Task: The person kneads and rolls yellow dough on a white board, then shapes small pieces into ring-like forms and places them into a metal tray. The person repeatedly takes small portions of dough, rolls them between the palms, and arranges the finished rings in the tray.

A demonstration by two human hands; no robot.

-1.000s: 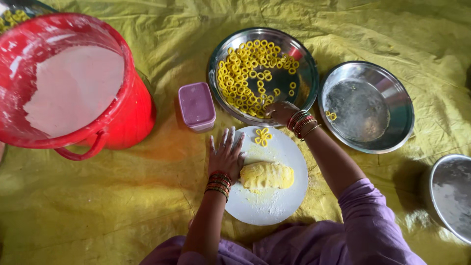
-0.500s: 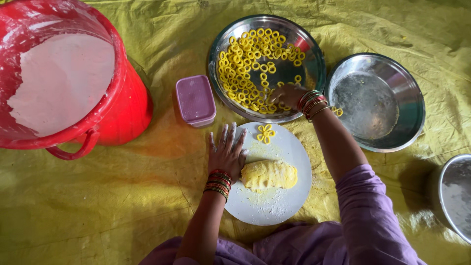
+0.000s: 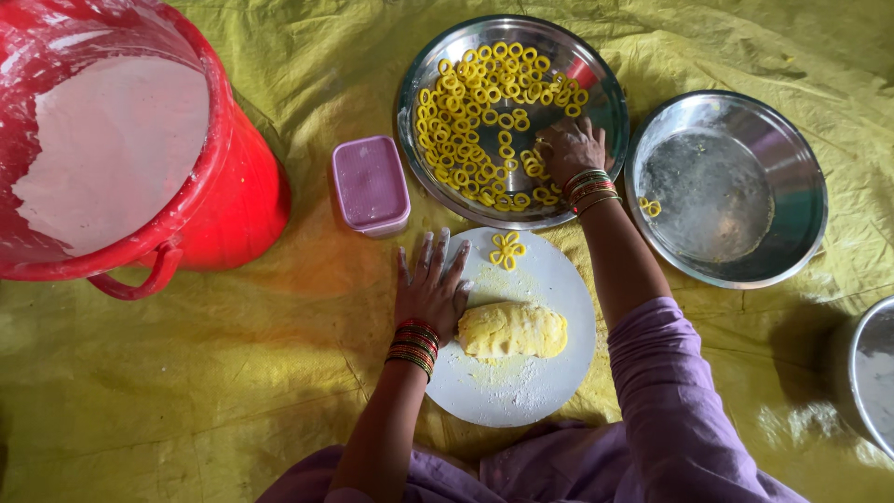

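The person's right hand [image 3: 570,149] rests fingers-down in the round steel tray [image 3: 596,93] of small yellow dough rings [image 3: 484,112], at the tray's near right edge; whether it pinches a ring cannot be told. The left hand [image 3: 430,289] lies flat and spread on the left edge of the round white board [image 3: 521,391], just beside the yellow dough lump [image 3: 512,329]. A few rings [image 3: 507,250] sit at the board's far edge. Everything lies on a yellow sheet [image 3: 186,391].
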